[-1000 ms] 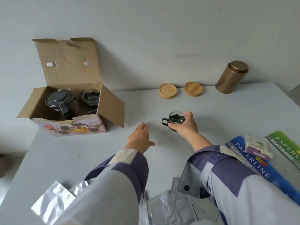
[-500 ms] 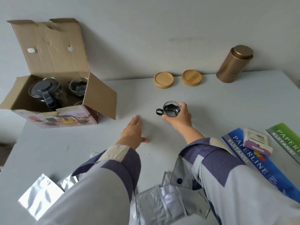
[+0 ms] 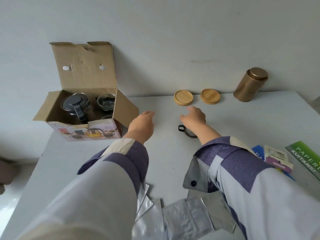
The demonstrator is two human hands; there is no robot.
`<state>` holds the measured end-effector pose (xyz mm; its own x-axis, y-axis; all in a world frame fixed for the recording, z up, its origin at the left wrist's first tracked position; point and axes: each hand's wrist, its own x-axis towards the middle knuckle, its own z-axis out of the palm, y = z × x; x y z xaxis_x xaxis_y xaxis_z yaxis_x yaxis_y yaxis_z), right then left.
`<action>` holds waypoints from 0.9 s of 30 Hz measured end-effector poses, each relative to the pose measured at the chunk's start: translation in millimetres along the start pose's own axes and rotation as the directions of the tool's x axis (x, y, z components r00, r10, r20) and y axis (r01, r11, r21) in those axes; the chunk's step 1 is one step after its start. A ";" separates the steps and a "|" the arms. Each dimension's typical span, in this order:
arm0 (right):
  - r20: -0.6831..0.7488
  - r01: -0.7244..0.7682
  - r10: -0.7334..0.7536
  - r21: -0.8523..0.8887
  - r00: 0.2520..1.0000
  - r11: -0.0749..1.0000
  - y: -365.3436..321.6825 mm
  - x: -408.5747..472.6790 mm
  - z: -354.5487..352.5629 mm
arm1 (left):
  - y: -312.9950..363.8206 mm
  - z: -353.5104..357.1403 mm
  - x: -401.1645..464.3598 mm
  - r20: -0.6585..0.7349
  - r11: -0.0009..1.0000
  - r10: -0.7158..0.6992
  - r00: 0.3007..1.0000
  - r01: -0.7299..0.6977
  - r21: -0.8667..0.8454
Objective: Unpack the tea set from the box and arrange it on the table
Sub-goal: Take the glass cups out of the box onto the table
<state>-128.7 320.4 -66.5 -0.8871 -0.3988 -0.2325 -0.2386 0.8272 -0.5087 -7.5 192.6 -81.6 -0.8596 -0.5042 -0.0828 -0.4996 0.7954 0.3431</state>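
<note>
Both hands, left [image 3: 141, 124] and right [image 3: 194, 117], hover with relaxed, empty fingers above a glass cup [image 3: 187, 133] on the surface [image 3: 164, 158] beside the box [image 3: 83, 108].

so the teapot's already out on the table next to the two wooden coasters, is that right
Not quite. The head view shows the teapot still inside the open cardboard box. The two wooden coasters do sit on the table.
</note>
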 end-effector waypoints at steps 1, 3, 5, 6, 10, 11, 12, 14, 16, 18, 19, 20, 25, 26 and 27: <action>0.017 0.040 -0.040 0.005 0.999 0.999 -13.8 -4.1 4.4 | -6.8 -10.6 -0.2 -0.056 1.000 0.004 0.998 -0.004 -0.009; 0.045 0.107 -0.109 0.043 0.993 0.993 -43.1 -13.7 16.0 | -25.0 -30.4 -2.9 -0.158 1.000 -0.009 0.987 0.006 -0.017; 0.072 0.181 -0.186 0.068 0.980 0.981 -73.8 -22.9 29.0 | -47.7 -48.2 -8.4 -0.231 0.999 -0.049 0.972 0.046 -0.021; 0.081 0.226 -0.231 0.074 0.970 0.971 -90.2 -28.4 35.4 | -60.4 -56.4 -11.9 -0.257 0.997 -0.083 0.963 0.078 -0.030; 0.069 0.452 -0.456 0.064 0.887 0.890 -151.6 -48.8 59.6 | -116.2 -79.4 -24.1 -0.328 0.974 -0.225 0.917 0.226 -0.035; 0.084 0.491 -0.493 0.044 0.866 0.870 -166.2 -51.1 68.7 | -129.8 -83.8 -26.3 -0.326 0.966 -0.253 0.911 0.258 -0.029; 0.102 0.522 -0.520 0.012 0.848 0.853 -178.9 -52.0 77.4 | -142.5 -87.7 -28.1 -0.317 0.958 -0.280 0.906 0.287 -0.025; 0.155 0.529 -0.512 -0.101 0.845 0.842 -201.4 -52.7 91.7 | -165.0 -94.1 -31.1 -0.293 0.943 -0.325 0.899 0.330 -0.033; 0.254 0.497 -0.444 -0.206 0.859 0.843 -219.3 -53.4 100.8 | -182.1 -95.8 -33.3 -0.268 0.933 -0.358 0.895 0.356 -0.056; 0.331 0.429 -0.335 -0.269 0.882 0.862 -234.5 -53.4 108.2 | -194.9 -92.9 -36.1 -0.247 0.929 -0.369 0.896 0.365 -0.061; 0.345 0.389 -0.282 -0.299 0.895 0.871 -242.0 -50.5 113.9 | -199.9 -90.0 -37.7 -0.244 0.931 -0.363 0.899 0.363 -0.048; 0.344 0.357 -0.239 -0.340 0.908 0.870 -248.2 -49.2 116.8 | -204.2 -86.8 -38.9 -0.248 0.934 -0.351 0.903 0.355 -0.032; 0.383 0.289 -0.092 -0.499 0.919 0.817 -264.0 -44.5 130.0 | -210.2 -77.8 -39.6 -0.301 0.947 -0.304 0.904 0.322 0.009; 0.389 0.271 -0.061 -0.513 0.919 0.815 -264.9 -42.8 134.0 | -210.2 -77.0 -39.3 -0.299 0.949 -0.294 0.908 0.314 0.022; 0.386 0.269 -0.048 -0.543 0.921 0.795 -265.6 -42.1 137.3 | -210.5 -76.3 -39.1 -0.297 0.951 -0.285 0.912 0.308 0.035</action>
<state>26.3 63.2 -35.4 -0.6529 -0.5602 -0.5098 -0.6434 0.7653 -0.0170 139.5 19.2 -79.3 -0.6096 -0.7858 0.1046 -0.7436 0.6126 0.2679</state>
